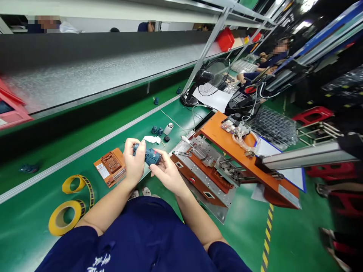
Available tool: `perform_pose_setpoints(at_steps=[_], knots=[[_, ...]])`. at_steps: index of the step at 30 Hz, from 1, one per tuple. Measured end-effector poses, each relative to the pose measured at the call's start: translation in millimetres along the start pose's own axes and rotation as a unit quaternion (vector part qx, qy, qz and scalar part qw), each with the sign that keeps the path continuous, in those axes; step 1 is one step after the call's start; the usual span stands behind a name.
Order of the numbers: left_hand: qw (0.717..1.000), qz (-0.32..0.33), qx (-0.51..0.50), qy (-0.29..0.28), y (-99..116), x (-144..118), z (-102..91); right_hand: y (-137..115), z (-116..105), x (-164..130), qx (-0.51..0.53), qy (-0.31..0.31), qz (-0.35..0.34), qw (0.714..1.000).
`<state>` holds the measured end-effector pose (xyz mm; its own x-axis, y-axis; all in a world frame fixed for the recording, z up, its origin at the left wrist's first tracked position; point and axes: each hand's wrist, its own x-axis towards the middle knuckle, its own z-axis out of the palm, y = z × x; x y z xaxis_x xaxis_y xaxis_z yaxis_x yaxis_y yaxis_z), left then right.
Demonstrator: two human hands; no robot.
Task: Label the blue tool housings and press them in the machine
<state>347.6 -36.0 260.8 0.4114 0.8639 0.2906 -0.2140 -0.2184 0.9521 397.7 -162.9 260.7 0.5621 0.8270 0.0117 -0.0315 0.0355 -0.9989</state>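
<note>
A small dark blue-green plastic tool housing (pixel 151 155) with a red accent and a round pale logo is held in front of my body, above the bench edge. My left hand (pixel 134 161) is closed around its left end, thumb on top. My right hand (pixel 168 172) grips the other end between thumb and fingers, which hide part of it. Just left of my left hand lies an orange fixture plate (pixel 99 166) with shaped recesses and a label. Beyond my hands are a crumpled white cloth (pixel 152 139), a white bottle (pixel 168 129) and similar dark blue parts (pixel 157 130).
An orange and metal press fixture (pixel 204 162) stands right of my hands. Two yellow rolls (pixel 65 218) of label tape lie at left. A black fan (pixel 204 77) stands farther back. Another dark part (pixel 28 168) rests far left. Co-workers (pixel 276 56) sit at the far right.
</note>
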Motion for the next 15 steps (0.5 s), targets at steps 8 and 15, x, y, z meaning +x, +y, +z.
perform_pose_setpoints(at_steps=[8,15], knots=[[0.979,-0.070,-0.130,-0.137,-9.4,-9.7,-3.9,5.0,1.3,-9.4,-0.032,0.069,0.007,0.997],[0.969,-0.131,-0.094,-0.187,1.8,-33.3,-3.4,6.4,-6.5,-27.3,-0.161,0.101,-0.029,0.981]])
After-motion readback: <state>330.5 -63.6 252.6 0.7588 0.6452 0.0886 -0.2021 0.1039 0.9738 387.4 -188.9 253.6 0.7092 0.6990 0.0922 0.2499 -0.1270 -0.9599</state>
